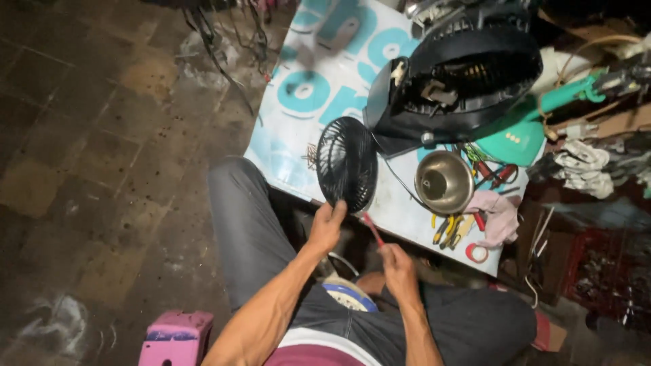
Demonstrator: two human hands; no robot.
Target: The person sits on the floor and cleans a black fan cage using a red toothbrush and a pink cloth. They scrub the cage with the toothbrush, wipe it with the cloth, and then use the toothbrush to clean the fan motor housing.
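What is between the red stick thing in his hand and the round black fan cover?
Nothing visible. The right hand holds the red tool, whose tip nearly reaches the black fan grille gripped by the left hand.

Both forearms reach forward, left hand (327,227) and right hand (397,263) closed in grips, close together.

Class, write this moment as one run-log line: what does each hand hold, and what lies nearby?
left hand: grips black fan grille | right hand: holds red-handled tool | nearby: metal bowl, pliers
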